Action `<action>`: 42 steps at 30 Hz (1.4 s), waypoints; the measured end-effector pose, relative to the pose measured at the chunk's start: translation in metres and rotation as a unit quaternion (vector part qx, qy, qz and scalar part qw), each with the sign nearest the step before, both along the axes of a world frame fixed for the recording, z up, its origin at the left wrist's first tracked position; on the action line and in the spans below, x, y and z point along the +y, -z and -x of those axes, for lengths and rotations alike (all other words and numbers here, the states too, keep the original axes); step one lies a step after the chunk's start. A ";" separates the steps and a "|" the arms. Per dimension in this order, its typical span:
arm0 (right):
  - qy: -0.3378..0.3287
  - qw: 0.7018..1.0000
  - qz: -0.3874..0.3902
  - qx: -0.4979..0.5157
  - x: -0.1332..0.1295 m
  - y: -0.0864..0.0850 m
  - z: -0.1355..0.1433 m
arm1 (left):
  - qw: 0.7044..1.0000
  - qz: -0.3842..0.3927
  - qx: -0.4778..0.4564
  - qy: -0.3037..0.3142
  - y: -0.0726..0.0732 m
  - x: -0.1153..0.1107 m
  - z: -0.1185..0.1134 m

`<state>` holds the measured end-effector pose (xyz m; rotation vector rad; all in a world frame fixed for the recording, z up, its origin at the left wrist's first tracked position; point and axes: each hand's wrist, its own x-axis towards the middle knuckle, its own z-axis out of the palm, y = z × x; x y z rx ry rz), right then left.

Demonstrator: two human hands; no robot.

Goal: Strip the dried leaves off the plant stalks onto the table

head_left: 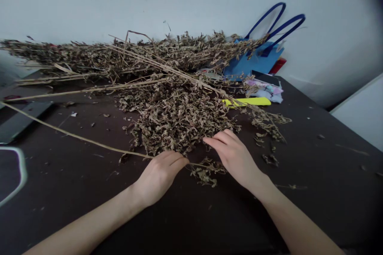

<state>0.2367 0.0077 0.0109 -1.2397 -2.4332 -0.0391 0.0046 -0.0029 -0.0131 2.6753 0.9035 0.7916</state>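
My left hand (161, 174) is closed around a long dried plant stem (89, 140). The stem's bare end runs off to the far left, and its leafy tip (206, 172) sticks out past my fingers to the right. My right hand (235, 155) hovers just above that tip, at the near right edge of a heap of dry, curled leaves (176, 117). Its fingers are drawn together in a pinch; whatever lies between them is hidden.
Bundles of dried stalks (179, 53) lie along the wall. Behind the heap at right are a blue bag (254, 63), a yellow strip (254, 101) and a crumpled pale cloth (269, 90). A dark flat object (24, 119) and a white-rimmed object (22, 171) sit at left.
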 end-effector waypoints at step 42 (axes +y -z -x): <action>-0.056 0.995 0.069 -0.055 -0.016 -0.014 0.004 | 0.999 -0.034 0.002 -0.013 -0.009 0.010 0.010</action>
